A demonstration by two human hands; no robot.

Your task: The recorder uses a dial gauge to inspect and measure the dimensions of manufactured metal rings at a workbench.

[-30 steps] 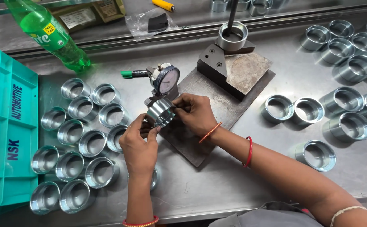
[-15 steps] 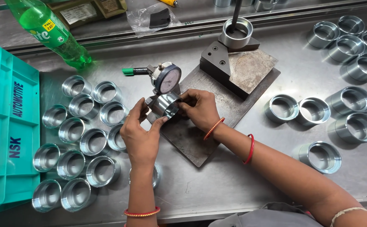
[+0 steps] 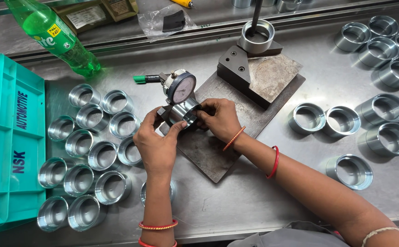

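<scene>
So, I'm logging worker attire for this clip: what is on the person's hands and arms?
Both hands are bare, no gloves. The left hand has two red-orange bangles at its wrist; the right hand an orange thread at the wrist, a red bangle on the forearm and a pale band further up.

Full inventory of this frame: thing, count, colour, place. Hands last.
held ring: one, silver, on the gauge plate under the dial
dial gauge: one, blue rim, white face, plate's far left edge
gauge plate: one, dark steel, table centre
ring on post: one, silver, behind the plate
left rings: about fifteen, silver, clustered beside the crate
right rings: about a dozen, silver, scattered right
crate: one, teal, left edge
bottle: one, green, lying top left
marker: one, green cap, left of the gauge
plastic bag: one, clear, top centre
left hand: on the held ring
right hand: on the held ring
</scene>
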